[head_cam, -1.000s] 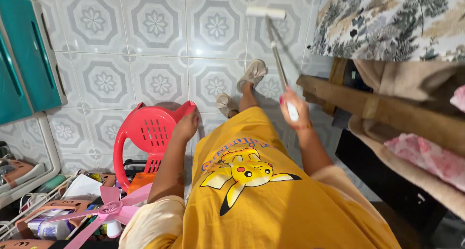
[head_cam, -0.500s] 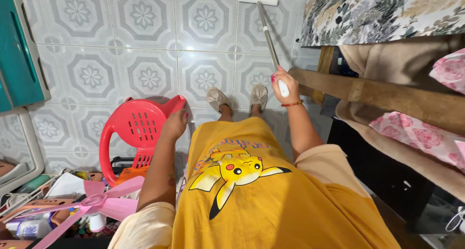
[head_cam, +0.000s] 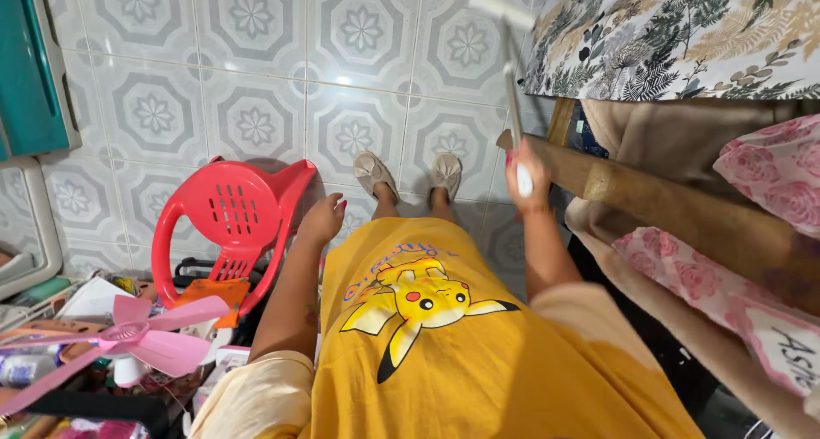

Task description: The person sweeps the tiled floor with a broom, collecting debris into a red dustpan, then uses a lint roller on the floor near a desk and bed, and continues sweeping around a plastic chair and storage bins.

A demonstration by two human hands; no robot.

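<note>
My right hand (head_cam: 523, 172) grips the white handle of a long-handled mop (head_cam: 510, 59). Its metal pole runs away from me to a flat white head on the tiled floor (head_cam: 256, 80), close to the leafy bedspread (head_cam: 683, 38). My left hand (head_cam: 323, 219) hangs with loosely curled fingers and holds nothing. It is just beside the edge of a red plastic chair (head_cam: 226, 221). I wear a yellow shirt with a cartoon print (head_cam: 410, 307). My two feet in beige slippers (head_cam: 408, 172) stand on the tiles ahead.
A wooden bed rail (head_cam: 683, 208) crosses the right side with beige and pink flowered bedding under it. A pink fan blade (head_cam: 137, 336) lies on cluttered items at lower left. A teal cabinet (head_cam: 30, 63) stands at upper left.
My right hand has brought the mop more upright and nearer the bed. My feet stand closer together. My left hand has slipped off the chair's edge and now hangs just beside it.
</note>
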